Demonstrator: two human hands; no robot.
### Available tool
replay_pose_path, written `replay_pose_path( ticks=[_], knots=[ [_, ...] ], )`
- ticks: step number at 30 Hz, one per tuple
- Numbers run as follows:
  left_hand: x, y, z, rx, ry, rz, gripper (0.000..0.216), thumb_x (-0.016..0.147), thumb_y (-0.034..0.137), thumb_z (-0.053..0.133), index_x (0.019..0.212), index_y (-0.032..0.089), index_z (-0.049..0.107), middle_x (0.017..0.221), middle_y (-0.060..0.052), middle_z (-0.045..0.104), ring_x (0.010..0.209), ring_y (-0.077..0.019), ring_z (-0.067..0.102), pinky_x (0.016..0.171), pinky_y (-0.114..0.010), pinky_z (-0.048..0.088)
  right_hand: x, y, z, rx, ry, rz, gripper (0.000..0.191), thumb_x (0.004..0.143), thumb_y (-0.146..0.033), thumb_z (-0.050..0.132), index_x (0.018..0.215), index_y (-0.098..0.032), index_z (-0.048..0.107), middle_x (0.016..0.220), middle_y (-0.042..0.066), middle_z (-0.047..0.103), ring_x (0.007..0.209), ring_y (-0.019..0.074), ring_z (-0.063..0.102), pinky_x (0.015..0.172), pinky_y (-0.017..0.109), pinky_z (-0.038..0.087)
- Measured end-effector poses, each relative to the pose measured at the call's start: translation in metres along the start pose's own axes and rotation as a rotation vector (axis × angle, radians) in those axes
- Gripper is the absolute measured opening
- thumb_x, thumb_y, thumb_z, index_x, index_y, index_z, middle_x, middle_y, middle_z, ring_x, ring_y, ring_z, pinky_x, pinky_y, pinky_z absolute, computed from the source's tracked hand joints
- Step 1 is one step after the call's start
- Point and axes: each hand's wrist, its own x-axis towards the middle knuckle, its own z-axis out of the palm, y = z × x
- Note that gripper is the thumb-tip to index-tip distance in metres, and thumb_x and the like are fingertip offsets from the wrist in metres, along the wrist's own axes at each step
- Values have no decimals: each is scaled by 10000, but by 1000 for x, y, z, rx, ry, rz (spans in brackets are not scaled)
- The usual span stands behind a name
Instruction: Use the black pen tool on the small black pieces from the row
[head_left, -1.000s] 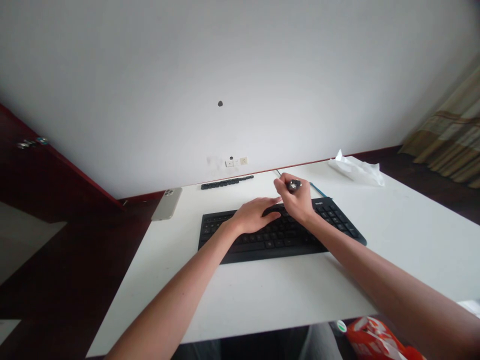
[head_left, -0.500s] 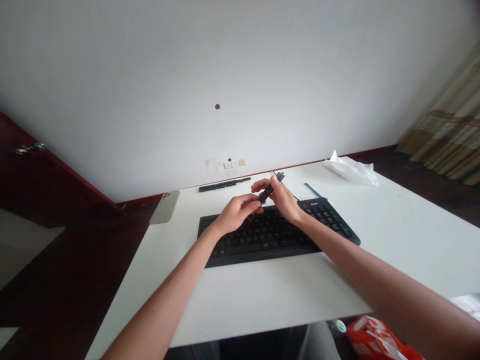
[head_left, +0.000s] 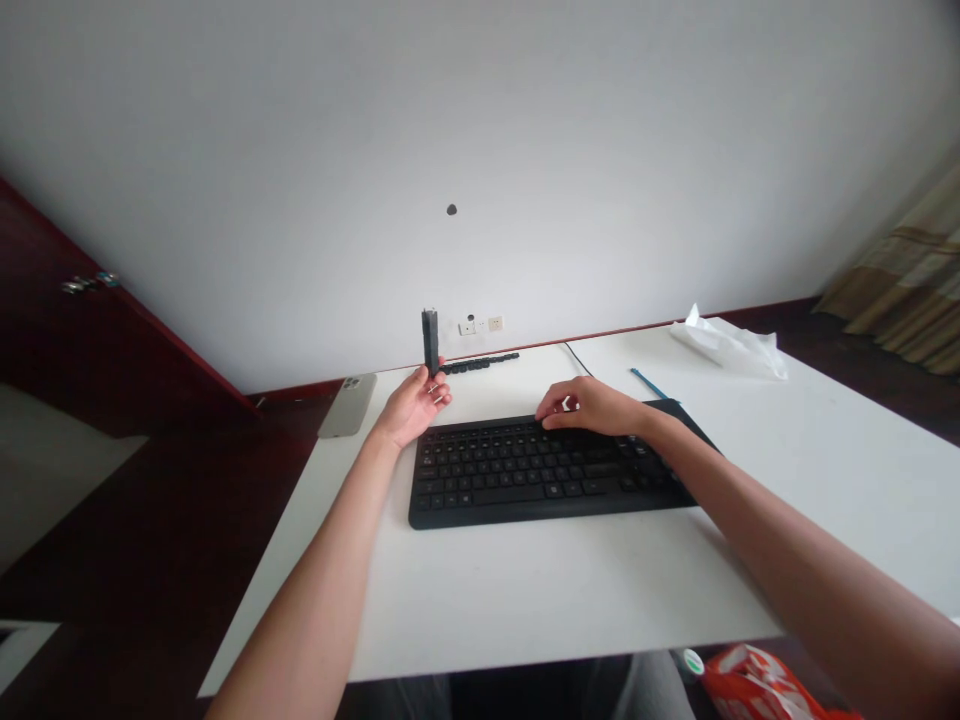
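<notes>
In my left hand (head_left: 412,405) a narrow black bar-shaped object (head_left: 430,342) stands almost upright, gripped at its lower end between thumb and fingers. What kind of thing it is, I cannot make out. My right hand (head_left: 589,405) is over the far edge of a black keyboard (head_left: 510,475), its fingers curled and thumb and fingertips drawn together. Whether anything small is between those fingertips is hidden. The keyboard lies flat on the white table (head_left: 525,590), its right part covered by my right hand and forearm.
Small black pieces (head_left: 480,363) lie in a row near the wall. A phone (head_left: 347,405) rests at the table's left edge. Toward the right are a thin blue stick (head_left: 646,382) and a crumpled white plastic bag (head_left: 731,348). A black cable (head_left: 577,360) runs behind the keyboard.
My hands have parted. The left carried the black bar leftward and turned it upright; the right let go of the bar and dropped to the keyboard's far edge. The view shifted slightly.
</notes>
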Motion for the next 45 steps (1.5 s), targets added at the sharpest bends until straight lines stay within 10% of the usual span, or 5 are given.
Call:
replay_pose_path(
  ticks=[10, 45],
  knots=[
    [7, -7, -23, 26, 48, -56, 379, 854, 384, 802, 1093, 103, 718, 726, 18, 593, 620, -81, 528, 798, -296, 516, 6, 30, -1, -120, 312, 192, 204, 852, -318, 685, 983, -233, 816, 941, 37, 807, 886, 241, 737, 877, 353, 540],
    [10, -10, -22, 37, 37, -84, 392, 834, 370, 819, 1089, 83, 737, 752, -16, 651, 698, -109, 617, 880, -320, 548, 13, 18, 10, -386, 305, 232, 184, 825, -224, 655, 935, -233, 802, 797, 22, 752, 777, 202, 695, 786, 303, 503]
  ],
)
